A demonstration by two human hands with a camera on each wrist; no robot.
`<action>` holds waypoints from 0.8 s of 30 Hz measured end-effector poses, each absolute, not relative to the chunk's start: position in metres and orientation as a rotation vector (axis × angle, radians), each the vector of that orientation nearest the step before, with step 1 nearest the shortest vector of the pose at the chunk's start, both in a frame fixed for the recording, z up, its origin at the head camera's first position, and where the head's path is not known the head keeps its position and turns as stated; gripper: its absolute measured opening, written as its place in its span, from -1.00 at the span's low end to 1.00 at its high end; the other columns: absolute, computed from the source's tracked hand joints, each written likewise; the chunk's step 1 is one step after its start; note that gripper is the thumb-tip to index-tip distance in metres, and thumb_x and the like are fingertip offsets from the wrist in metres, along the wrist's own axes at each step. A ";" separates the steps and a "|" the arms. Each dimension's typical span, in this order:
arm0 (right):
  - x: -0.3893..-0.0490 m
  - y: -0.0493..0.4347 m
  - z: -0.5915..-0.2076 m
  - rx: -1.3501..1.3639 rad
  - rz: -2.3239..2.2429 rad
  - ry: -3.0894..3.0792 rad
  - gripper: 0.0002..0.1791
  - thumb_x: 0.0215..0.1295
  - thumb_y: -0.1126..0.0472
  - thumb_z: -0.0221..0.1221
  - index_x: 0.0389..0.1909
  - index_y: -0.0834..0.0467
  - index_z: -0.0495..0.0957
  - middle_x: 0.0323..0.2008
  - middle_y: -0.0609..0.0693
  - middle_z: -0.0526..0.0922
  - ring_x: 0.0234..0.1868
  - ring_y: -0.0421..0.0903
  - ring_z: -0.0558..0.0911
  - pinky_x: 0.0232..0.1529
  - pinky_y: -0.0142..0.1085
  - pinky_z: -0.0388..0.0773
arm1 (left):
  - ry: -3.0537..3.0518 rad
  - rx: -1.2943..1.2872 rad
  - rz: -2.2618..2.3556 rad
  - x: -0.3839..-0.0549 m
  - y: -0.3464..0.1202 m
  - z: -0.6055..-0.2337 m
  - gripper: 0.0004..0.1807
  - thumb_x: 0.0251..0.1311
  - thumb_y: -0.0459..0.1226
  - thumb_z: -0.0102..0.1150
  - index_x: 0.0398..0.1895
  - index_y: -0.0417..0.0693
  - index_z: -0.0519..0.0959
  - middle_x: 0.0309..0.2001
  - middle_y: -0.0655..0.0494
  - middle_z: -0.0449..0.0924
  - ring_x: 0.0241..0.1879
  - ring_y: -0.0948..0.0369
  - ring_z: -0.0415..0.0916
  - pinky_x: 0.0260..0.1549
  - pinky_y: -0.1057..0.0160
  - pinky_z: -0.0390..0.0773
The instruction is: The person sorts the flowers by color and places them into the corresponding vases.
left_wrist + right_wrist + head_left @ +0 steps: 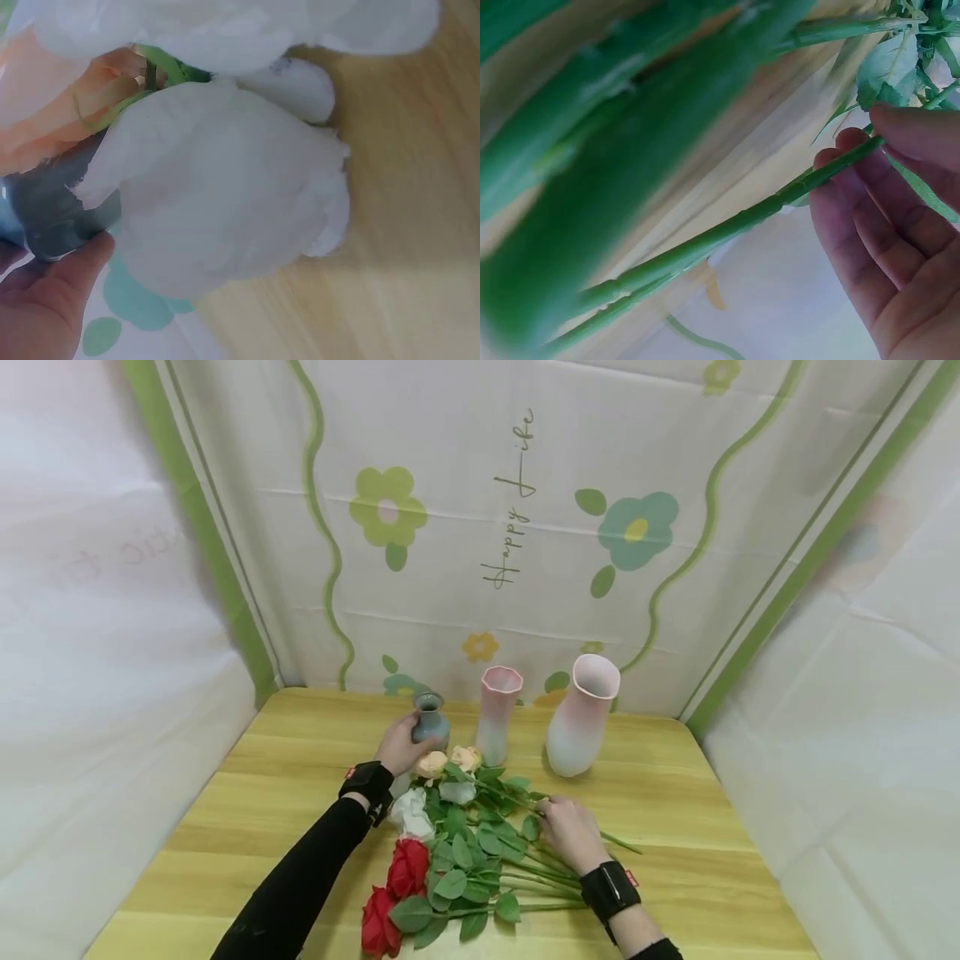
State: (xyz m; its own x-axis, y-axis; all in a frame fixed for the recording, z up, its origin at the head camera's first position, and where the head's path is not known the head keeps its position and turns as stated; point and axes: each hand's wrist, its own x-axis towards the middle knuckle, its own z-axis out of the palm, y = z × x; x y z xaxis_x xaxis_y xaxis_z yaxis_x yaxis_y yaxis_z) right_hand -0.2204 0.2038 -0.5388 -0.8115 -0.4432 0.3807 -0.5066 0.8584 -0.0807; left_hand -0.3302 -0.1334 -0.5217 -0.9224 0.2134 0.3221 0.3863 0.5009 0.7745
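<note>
My left hand (397,745) grips a small blue-grey vase (431,728) by its side, at the back left of the table. In the left wrist view, a white flower (225,187) hides much of that vase. Farther right, my right hand (572,833) pinches a green flower stem (735,225) between thumb and fingertips. Peach roses (467,758) lie at the far end of the leafy stems, close in front of the small vase. Below them are white flowers (411,817) and red roses (407,867), their stems pointing right.
A slim pink-and-white vase (493,727) stands right of the small one, and a larger pink-and-white vase (577,735) farther right. The wooden table (675,793) meets a printed cloth backdrop (465,527) behind, with white cloth walls on both sides.
</note>
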 end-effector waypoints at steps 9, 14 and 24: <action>-0.221 0.201 -0.533 0.652 0.242 -2.693 -0.76 0.09 0.51 0.34 -0.41 0.08 0.76 -0.57 -0.13 0.48 -0.61 -0.20 0.50 -0.74 -0.46 0.32 | -2.649 -0.461 -1.382 -0.327 -0.136 -0.511 -0.26 0.38 -0.17 0.22 0.42 -0.45 0.18 0.32 -0.38 0.28 0.26 -0.21 0.32 0.18 0.01 0.47; -0.217 0.210 -0.526 0.631 0.248 -2.690 -0.80 0.08 0.49 0.38 -0.38 0.12 0.77 -0.52 -0.09 0.54 -0.56 -0.13 0.58 -0.72 -0.44 0.40 | -2.629 -0.475 -1.383 -0.328 -0.135 -0.512 -0.26 0.34 -0.16 0.25 0.40 -0.43 0.22 0.30 -0.37 0.31 0.24 -0.21 0.34 0.16 -0.01 0.49; -0.211 0.225 -0.506 0.604 0.310 -2.587 -0.79 0.11 0.49 0.36 -0.34 0.12 0.76 -0.38 0.00 0.66 -0.45 -0.09 0.64 -0.60 -0.37 0.54 | -2.508 -0.613 -1.262 -0.416 -0.159 -0.633 -0.18 0.29 0.06 0.25 0.51 -0.01 0.19 0.30 -0.11 0.37 0.22 -0.01 0.40 0.05 0.14 0.55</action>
